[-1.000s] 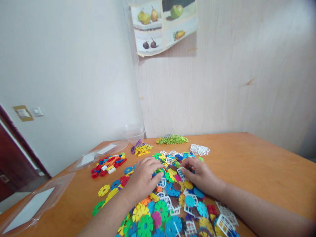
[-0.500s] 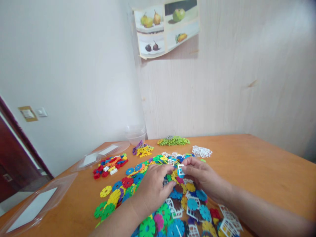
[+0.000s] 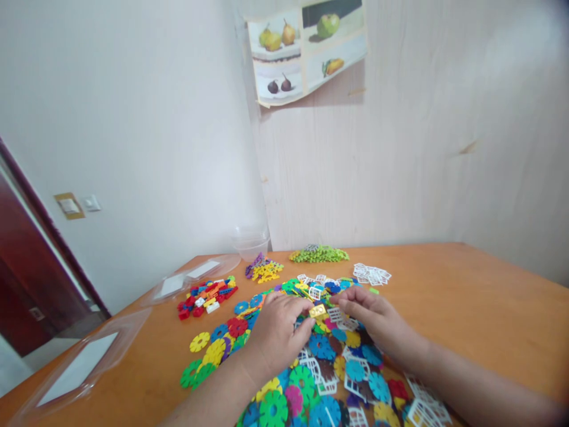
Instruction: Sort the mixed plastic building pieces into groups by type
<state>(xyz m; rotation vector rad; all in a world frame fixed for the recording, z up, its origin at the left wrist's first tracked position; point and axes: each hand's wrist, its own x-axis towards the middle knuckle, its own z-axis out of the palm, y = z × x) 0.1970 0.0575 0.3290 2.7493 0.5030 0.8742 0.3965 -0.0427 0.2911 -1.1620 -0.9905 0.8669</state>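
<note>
My left hand (image 3: 280, 329) is over the pile, its thumb and index finger closed on a small yellow toy brick (image 3: 317, 311). To the right, my right hand (image 3: 373, 314) hovers low with thumb and index slightly apart. Just below those fingertips is a white lattice window piece (image 3: 336, 315); whether they touch it is unclear. Under both hands spreads a mixed heap of notched plastic discs, such as a green disc (image 3: 273, 408) and a blue disc (image 3: 322, 347), with white window pieces among them.
Sorted heaps lie farther back: coloured bricks (image 3: 207, 296), yellow and purple pieces (image 3: 265, 271), green pieces (image 3: 320, 254) and white window pieces (image 3: 371, 274). A clear plastic tub (image 3: 251, 243) stands by the wall. Clear bags with white labels (image 3: 77, 367) lie at the left.
The white window piece upright in my right fingers earlier is no longer seen held there. A yellow brick now shows at my left fingertips. The view has shifted slightly left.
</note>
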